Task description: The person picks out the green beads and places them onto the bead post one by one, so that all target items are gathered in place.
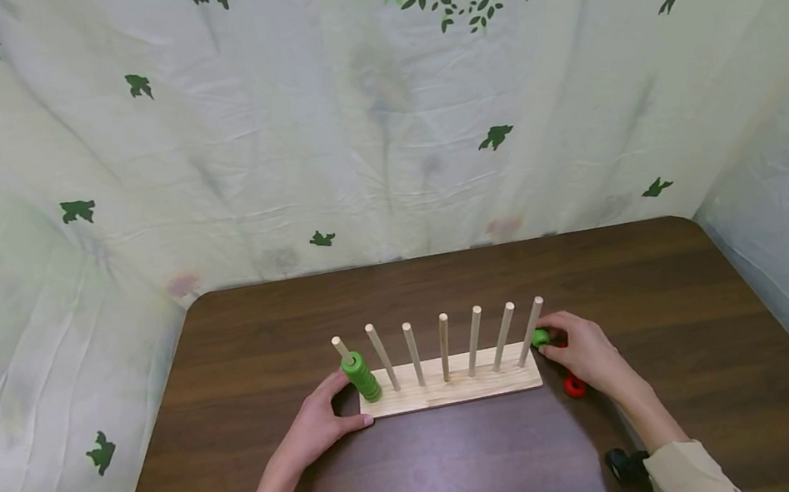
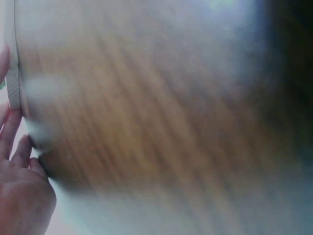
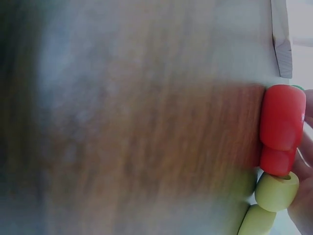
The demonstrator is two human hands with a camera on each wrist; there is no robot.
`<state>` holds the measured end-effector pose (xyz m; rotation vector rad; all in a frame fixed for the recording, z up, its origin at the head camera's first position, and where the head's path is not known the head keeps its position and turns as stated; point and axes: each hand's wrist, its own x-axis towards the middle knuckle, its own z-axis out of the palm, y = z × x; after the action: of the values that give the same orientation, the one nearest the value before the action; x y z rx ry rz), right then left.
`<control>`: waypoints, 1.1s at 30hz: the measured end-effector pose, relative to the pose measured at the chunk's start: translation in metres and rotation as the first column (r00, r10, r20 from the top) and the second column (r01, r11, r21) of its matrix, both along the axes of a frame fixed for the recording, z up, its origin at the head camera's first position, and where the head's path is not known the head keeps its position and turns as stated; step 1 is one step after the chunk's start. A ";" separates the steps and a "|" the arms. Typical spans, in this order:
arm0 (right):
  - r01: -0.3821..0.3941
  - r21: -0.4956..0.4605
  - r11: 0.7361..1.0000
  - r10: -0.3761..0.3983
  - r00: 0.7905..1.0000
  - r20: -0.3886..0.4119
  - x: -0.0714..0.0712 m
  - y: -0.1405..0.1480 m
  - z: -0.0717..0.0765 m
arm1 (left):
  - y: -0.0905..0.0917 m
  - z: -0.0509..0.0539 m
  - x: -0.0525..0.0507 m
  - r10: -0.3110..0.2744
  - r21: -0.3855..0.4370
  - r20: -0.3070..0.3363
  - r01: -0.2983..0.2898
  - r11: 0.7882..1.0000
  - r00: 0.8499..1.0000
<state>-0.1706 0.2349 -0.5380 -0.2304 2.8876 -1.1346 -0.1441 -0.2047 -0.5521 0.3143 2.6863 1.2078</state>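
A wooden peg board (image 1: pixel 453 391) with several upright pegs stands on the table. Several green rings (image 1: pixel 362 378) are stacked on its leftmost peg, whose tip shows above them. My left hand (image 1: pixel 319 425) holds the board's left end, thumb at the front corner and fingers behind; in the left wrist view those fingers (image 2: pixel 10 132) touch the board's end. Beyond the right end, my right hand (image 1: pixel 587 349) pinches a green ring (image 1: pixel 540 337) beside the rightmost peg. Red rings (image 3: pixel 282 117) and yellow rings (image 3: pixel 276 191) lie beneath that hand, mostly hidden in the head view.
The brown table (image 1: pixel 442 475) ends at a back edge against a white cloth (image 1: pixel 376 114) printed with green leaves. Cloth also hangs at both sides. Dark wrist cameras (image 1: pixel 626 466) sit below each wrist, close to the tabletop.
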 end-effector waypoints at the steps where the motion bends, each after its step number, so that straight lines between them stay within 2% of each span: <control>1: 0.002 0.000 1.000 -0.002 1.000 0.003 0.000 0.000 0.000 | 0.000 0.000 0.000 0.001 -0.001 0.001 0.000 1.000 1.000; 12: 0.002 -0.032 0.999 -0.002 1.000 0.018 -0.003 0.004 0.003 | 0.000 -0.001 0.000 0.014 -0.010 0.012 -0.014 1.000 1.000; 33: 0.002 -0.011 1.000 -0.002 1.000 0.017 -0.010 0.006 -0.001 | -0.001 -0.003 0.000 0.007 -0.013 0.000 -0.007 1.000 1.000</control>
<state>-0.1802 0.2411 -0.5391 -0.2168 2.8689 -1.1470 -0.1442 -0.2054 -0.5549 0.3036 2.6961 1.1924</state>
